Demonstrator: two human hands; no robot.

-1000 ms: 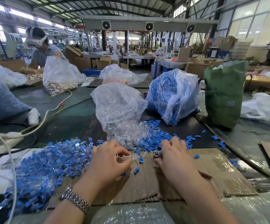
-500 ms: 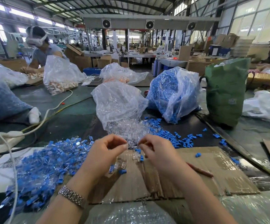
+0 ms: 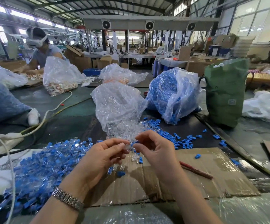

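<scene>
Over the work spot: left hand (image 3: 101, 157) lifted, thumb and forefinger pinched on a small clear plastic shell (image 3: 127, 147). Opposite it, right hand (image 3: 153, 152), fingertips meeting the left's, thumb and forefinger nipping a small blue plastic cap (image 3: 133, 143) right against the shell. Both pieces in the air, above a flat brown cardboard sheet (image 3: 203, 178) covered in clear film. Other fingers of both hands loosely curled. On the left wrist, a silver metal link watchband (image 3: 67, 198).

Under the hands, on the cardboard: a few loose clear and blue pieces (image 3: 119, 172). To the left, a broad heap of blue-and-clear pieces (image 3: 46, 165). Just beyond the hands, a crumpled clear plastic bag of clear shells (image 3: 118, 107), mouth spilling toward the cardboard. Right of it, a clear bag stuffed with blue caps (image 3: 171, 94), with scattered blue caps (image 3: 186, 141) in front. Further right, an upright green sack (image 3: 225, 91). Flat on the cardboard beside the right forearm, a thin red pencil (image 3: 195, 171).
</scene>
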